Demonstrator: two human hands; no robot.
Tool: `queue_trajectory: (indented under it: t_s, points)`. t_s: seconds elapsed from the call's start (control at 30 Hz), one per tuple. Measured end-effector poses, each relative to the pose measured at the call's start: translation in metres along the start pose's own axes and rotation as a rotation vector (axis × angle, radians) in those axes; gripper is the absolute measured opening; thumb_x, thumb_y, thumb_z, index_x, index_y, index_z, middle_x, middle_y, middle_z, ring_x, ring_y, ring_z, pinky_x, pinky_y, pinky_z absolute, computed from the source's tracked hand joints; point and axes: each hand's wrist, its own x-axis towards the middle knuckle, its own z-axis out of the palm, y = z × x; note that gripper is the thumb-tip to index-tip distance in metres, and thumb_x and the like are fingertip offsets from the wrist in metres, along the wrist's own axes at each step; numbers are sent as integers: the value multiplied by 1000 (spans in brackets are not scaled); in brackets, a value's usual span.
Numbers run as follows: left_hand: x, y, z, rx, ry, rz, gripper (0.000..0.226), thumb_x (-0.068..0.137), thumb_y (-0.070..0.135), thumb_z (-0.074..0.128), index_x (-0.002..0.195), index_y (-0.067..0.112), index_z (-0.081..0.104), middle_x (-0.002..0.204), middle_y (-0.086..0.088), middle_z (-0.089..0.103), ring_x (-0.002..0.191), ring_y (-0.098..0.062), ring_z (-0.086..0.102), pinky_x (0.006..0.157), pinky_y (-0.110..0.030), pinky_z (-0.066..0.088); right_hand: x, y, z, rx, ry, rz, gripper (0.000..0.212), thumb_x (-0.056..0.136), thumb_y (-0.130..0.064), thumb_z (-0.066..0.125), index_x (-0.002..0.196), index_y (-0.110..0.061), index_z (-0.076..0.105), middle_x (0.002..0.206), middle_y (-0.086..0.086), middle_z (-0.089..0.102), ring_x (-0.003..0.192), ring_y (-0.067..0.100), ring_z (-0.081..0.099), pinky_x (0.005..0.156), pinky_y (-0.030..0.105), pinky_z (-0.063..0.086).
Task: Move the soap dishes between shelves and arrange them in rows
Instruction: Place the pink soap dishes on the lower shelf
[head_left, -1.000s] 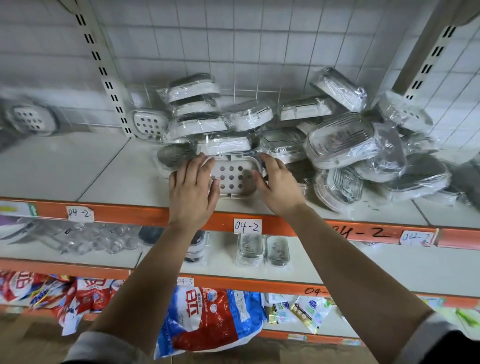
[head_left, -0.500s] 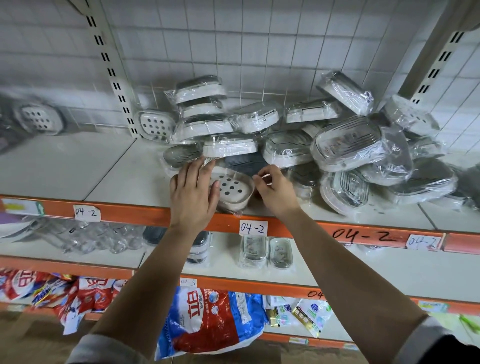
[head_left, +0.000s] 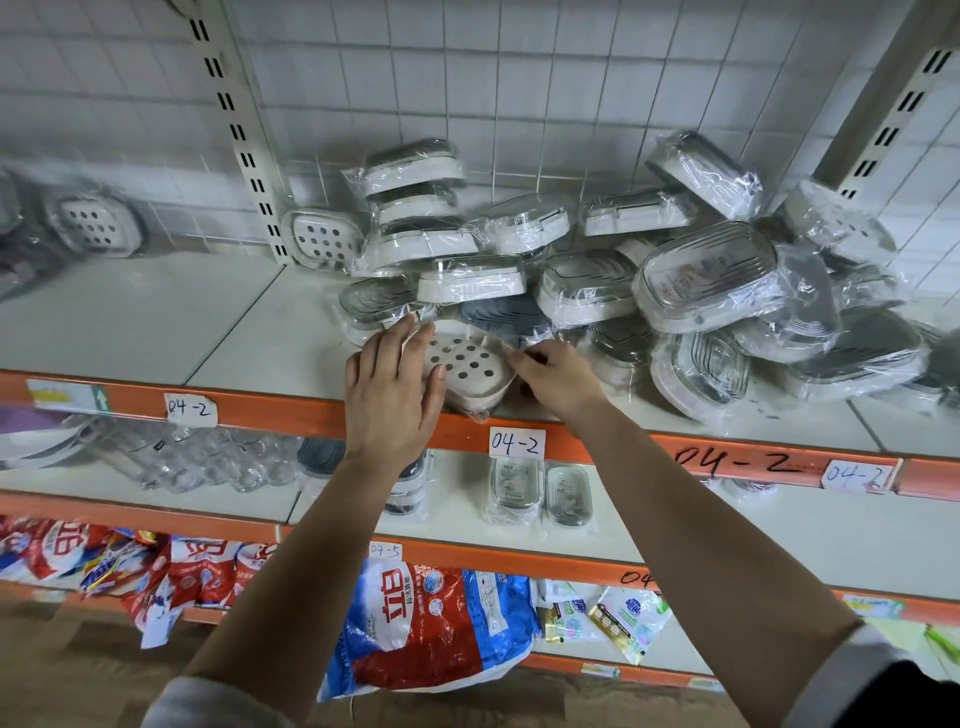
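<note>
Between the fingers, at the shelf (head_left: 234, 332) lip, sits a wrapped dish (head_left: 467, 364) (holed face up, tilted). The left hand (head_left: 392, 400) lays straight fingers (head_left: 410, 343) on its left rim; the right hand (head_left: 561, 376) pinches its right edge with curled fingers. Just beyond the fingertips rises the pile (head_left: 701, 275).

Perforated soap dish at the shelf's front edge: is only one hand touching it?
No, the left hand rests on the perforated soap dish while the right hand pinches its wrapper at the right.
</note>
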Motion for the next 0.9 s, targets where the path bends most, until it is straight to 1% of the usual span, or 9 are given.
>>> queue_trajectory:
  t_s: [0.1, 0.2, 0.3, 0.37, 0.43, 0.57, 0.67, 0.73, 0.9]
  points:
    - [-3, -1, -2, -5, 12, 1, 43, 98, 34, 41, 132, 10, 55, 134, -13, 56, 119, -30, 50, 92, -46, 41, -3, -3, -3, 55, -23, 22, 40, 97, -40, 56, 104, -2, 62, 90, 8, 63, 84, 21, 56, 82, 37, 47]
    - [-4, -2, -2, -8, 7, -10, 44, 98, 33, 40, 133, 11, 53, 134, -13, 56, 118, -30, 50, 91, -45, 42, -6, -3, -8, 224, -24, 41, 22, 97, -32, 58, 99, -11, 53, 84, 5, 57, 76, 18, 54, 77, 40, 50]
    - [-6, -3, -2, -6, -17, -24, 46, 99, 35, 38, 134, 10, 54, 134, -14, 56, 117, -32, 51, 91, -46, 42, -10, -8, -24, 365, 39, 20, 20, 94, -25, 64, 90, -15, 47, 78, 4, 56, 65, 18, 54, 67, 38, 51]
    - [-7, -3, -2, -10, -25, -29, 46, 99, 35, 37, 134, 10, 54, 134, -15, 56, 117, -32, 52, 92, -47, 41, -12, -12, -39, 405, 125, -25, 25, 88, -27, 72, 86, -19, 48, 79, 1, 60, 68, 19, 58, 66, 38, 53]
    - [-6, -2, -3, -17, -28, -34, 46, 99, 36, 37, 134, 10, 54, 134, -15, 56, 116, -33, 52, 92, -47, 41, -13, -12, -53, 290, 214, -124, 27, 83, -31, 78, 88, -21, 53, 80, -4, 61, 73, 16, 60, 69, 35, 52]
    - [-3, 5, -4, -33, -46, -34, 48, 99, 36, 36, 132, 8, 55, 133, -16, 57, 116, -35, 54, 92, -48, 42, -32, -7, -62, -79, 267, -462, 40, 78, -28, 83, 112, -15, 65, 85, -11, 56, 71, -3, 52, 69, 9, 42]
    - [0, 10, -4, -44, -44, -26, 48, 99, 35, 36, 132, 7, 56, 133, -16, 57, 117, -36, 54, 93, -49, 42, -42, 7, -49, -281, 185, -677, 59, 77, -29, 83, 128, -10, 62, 108, -3, 58, 93, 9, 58, 89, 25, 49]
    - [0, 11, -4, -51, -32, -19, 46, 99, 35, 37, 131, 8, 56, 132, -15, 57, 117, -36, 54, 93, -49, 42, -45, 16, -41, -344, 161, -745, 62, 78, -42, 78, 131, -14, 60, 118, 1, 58, 105, 19, 59, 94, 38, 51]
    - [1, 14, -1, -46, -23, -23, 46, 98, 35, 37, 131, 8, 56, 133, -15, 58, 117, -36, 55, 93, -49, 43, -46, 43, -21, -543, 81, -685, 71, 76, -78, 53, 133, -36, 51, 132, -4, 51, 124, 26, 45, 99, 50, 46]
